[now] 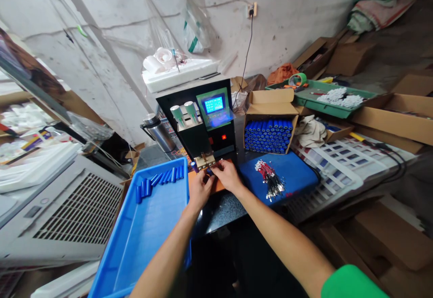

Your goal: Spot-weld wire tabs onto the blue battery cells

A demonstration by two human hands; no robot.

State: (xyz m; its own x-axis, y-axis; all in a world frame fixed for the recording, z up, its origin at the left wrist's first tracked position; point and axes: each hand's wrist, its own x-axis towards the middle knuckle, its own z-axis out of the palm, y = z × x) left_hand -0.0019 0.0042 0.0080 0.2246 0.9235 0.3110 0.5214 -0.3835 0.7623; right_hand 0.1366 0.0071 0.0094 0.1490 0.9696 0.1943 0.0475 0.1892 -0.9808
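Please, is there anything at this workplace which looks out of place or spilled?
Perhaps odd: a white foam slab with white rolls sits atop the lit-up machine, using it as a shelf. Nothing looks clearly spilled.

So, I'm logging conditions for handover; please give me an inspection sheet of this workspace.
Surface: dark speckled tabletop, partly covered.
Job's things: black machine, screen lit; blue tray and carton holding blue cylinders; red-and-black leads on a blue pad.
Clutter: foam slab atop the machine; steel flask beside it.
Grip: left hand and right hand close together at the machine's lower front; anything held unclear.
Cables: black cord from wall socket; another cable at right.
Surroundings: stained wall; grilled unit left; cartons right.
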